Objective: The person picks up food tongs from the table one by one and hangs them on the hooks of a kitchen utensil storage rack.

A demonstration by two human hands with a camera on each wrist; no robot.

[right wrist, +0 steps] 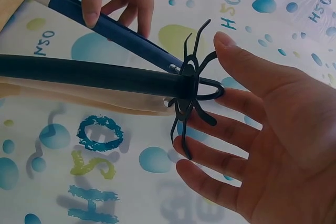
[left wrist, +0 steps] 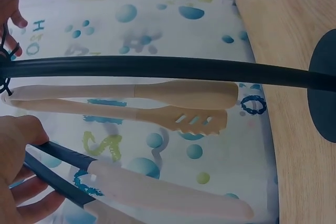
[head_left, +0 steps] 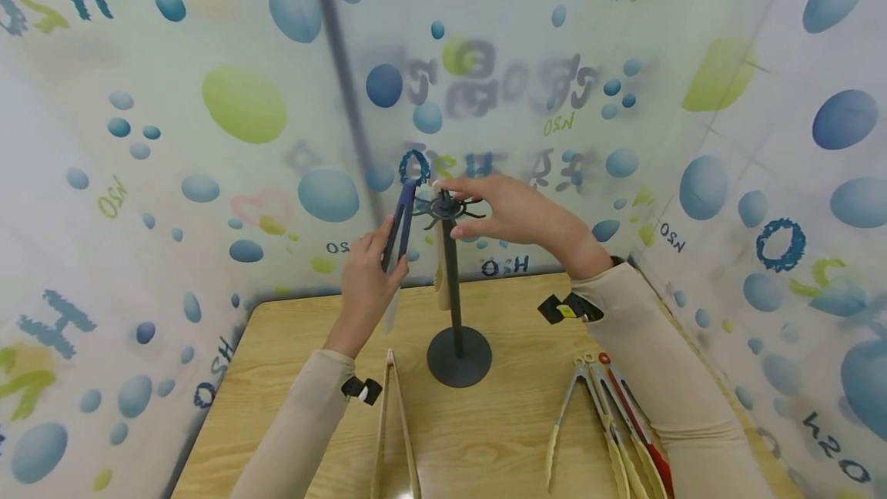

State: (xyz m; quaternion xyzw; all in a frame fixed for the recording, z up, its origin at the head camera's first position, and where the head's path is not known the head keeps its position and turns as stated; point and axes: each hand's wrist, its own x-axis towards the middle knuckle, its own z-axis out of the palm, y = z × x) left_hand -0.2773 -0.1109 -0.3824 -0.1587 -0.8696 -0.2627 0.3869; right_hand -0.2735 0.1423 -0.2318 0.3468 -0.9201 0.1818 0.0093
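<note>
A pair of dark-blue-handled tongs (head_left: 407, 210) with pale arms is pinched in my left hand (head_left: 367, 276). Their upper end meets the hook ring (right wrist: 188, 85) on top of a black stand (head_left: 452, 276); whether they hang on a hook I cannot tell. Beside that ring is my right hand (head_left: 520, 210), its fingers spread loosely about the top loop, with the fingertips at or just behind the hooks. From another hook hang beige tongs (left wrist: 184, 94), one end slotted, on the stand's far side.
The stand's round base (head_left: 459, 368) rests on a wooden table (head_left: 513, 406). Light brown tongs (head_left: 409, 445) lie spread open at the front. Several metal tongs (head_left: 617, 422) with yellow or red parts lie at the right, near my right sleeve. A patterned wall (head_left: 485, 60) rises behind.
</note>
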